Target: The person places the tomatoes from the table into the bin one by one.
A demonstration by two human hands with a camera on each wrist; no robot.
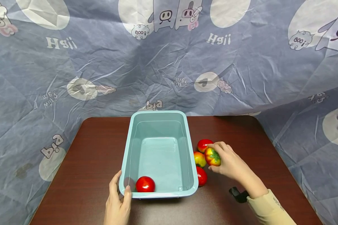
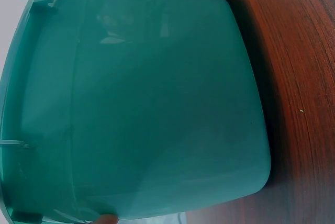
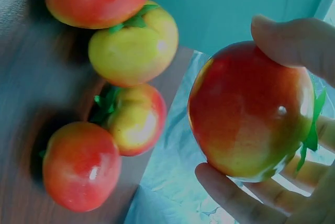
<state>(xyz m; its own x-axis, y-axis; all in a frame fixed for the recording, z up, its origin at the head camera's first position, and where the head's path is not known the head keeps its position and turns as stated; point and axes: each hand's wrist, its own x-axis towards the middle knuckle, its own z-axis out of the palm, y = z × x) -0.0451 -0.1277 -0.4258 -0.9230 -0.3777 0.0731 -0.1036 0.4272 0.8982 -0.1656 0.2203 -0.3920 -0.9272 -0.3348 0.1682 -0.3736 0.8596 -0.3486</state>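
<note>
A light blue plastic bin (image 1: 160,162) stands on the table with one red tomato (image 1: 145,184) inside, at its near left corner. My left hand (image 1: 117,201) grips the bin's near left corner, thumb over the rim and fingers along the outer side. To the right of the bin, my right hand (image 1: 228,162) holds a red-and-yellow tomato (image 3: 251,111) with green leaves between thumb and fingers, raised above the table. Several more tomatoes lie along the bin's right side, among them a yellow one (image 3: 133,43) and a red one (image 1: 201,176).
The dark brown wooden table (image 1: 90,156) extends on both sides of the bin. A grey-blue printed cloth (image 1: 157,62) hangs behind its far edge. A small black object (image 1: 238,194) shows beside the right wrist.
</note>
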